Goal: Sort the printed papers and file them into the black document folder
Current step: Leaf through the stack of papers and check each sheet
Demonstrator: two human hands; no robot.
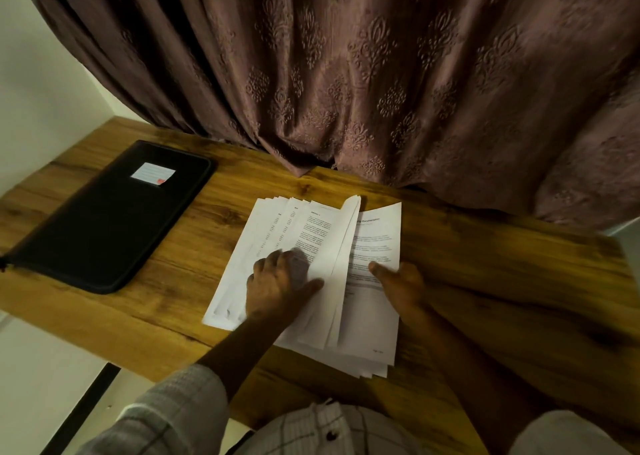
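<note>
Seems mid-sort, with the papers fanned near the front edge of the table and one sheet lifted. Bears on the fan with the left hand, fingers bent and blurred; cannot tell press from pinch. Pinches the right edge with the right hand, thumb on top. Leaves all filing undone, with the folder lying shut, well apart to the left.

Surface: wood grain, warm brown, low sheen. Printed papers: white matt paper. Black document folder: matt, fabric-like cover, paper label. Curtain: embossed cloth, slight sheen.
</note>
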